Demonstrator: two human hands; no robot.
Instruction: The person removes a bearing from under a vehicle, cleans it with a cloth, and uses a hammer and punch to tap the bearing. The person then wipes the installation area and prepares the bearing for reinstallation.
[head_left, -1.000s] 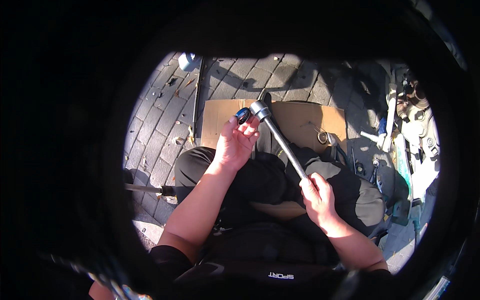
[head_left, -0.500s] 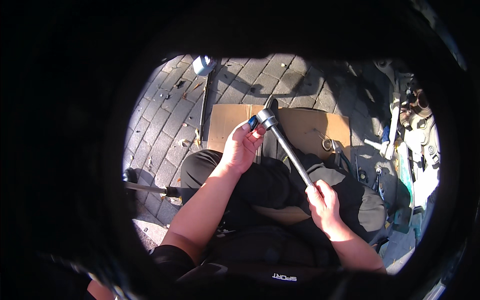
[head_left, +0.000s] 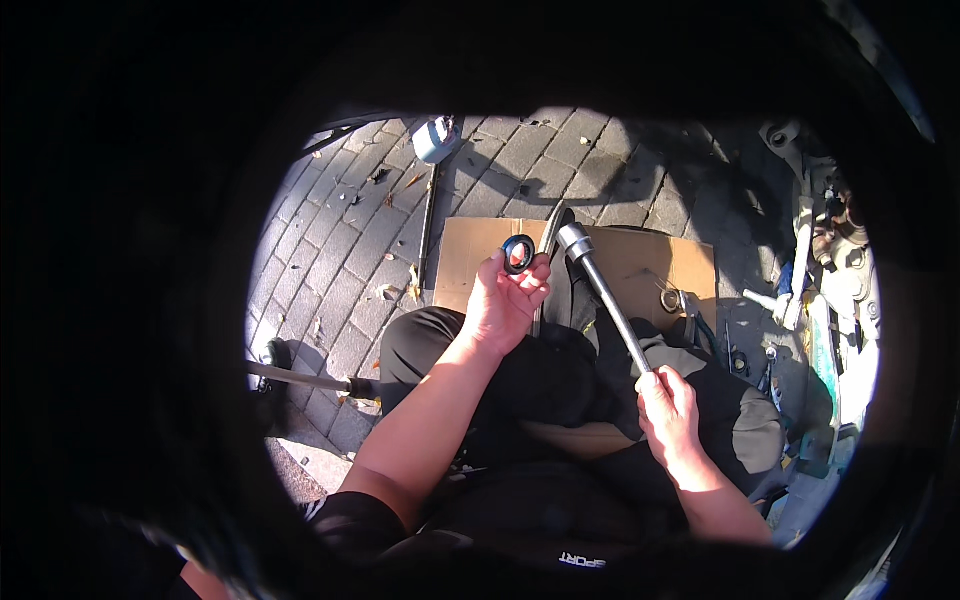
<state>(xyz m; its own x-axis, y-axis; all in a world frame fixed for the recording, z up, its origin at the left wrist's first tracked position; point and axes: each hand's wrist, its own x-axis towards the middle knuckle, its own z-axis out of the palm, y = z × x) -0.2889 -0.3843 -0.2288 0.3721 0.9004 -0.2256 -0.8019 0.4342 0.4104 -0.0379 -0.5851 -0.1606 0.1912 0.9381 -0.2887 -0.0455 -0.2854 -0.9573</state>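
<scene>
Between the fingertips of my left hand (head_left: 507, 300) is a small dark ring (head_left: 518, 254) with a bluish edge, perhaps a seal or bearing, turned so its hole shows. My right hand (head_left: 668, 413) is wrapped round the lower end of a long metal bar (head_left: 617, 315). A large silver socket (head_left: 575, 242) caps the bar's far end, tilted up and left. The socket sits just right of the ring, apart from it. Both hands are above my dark-trousered legs.
Under my shoe lies flat cardboard (head_left: 470, 250) on brick paving (head_left: 350, 250). A ring-shaped part (head_left: 671, 299) rests on its right side. At right are metal vehicle-like parts (head_left: 850, 265) and small tools. A light-blue object (head_left: 436, 141) and a dark rod (head_left: 430, 225) lie far left.
My left hand has turned the ring from edge-on to face-on. The socket, formerly close by my left fingers, is now farther from them. Both hands appear slightly farther right and lower.
</scene>
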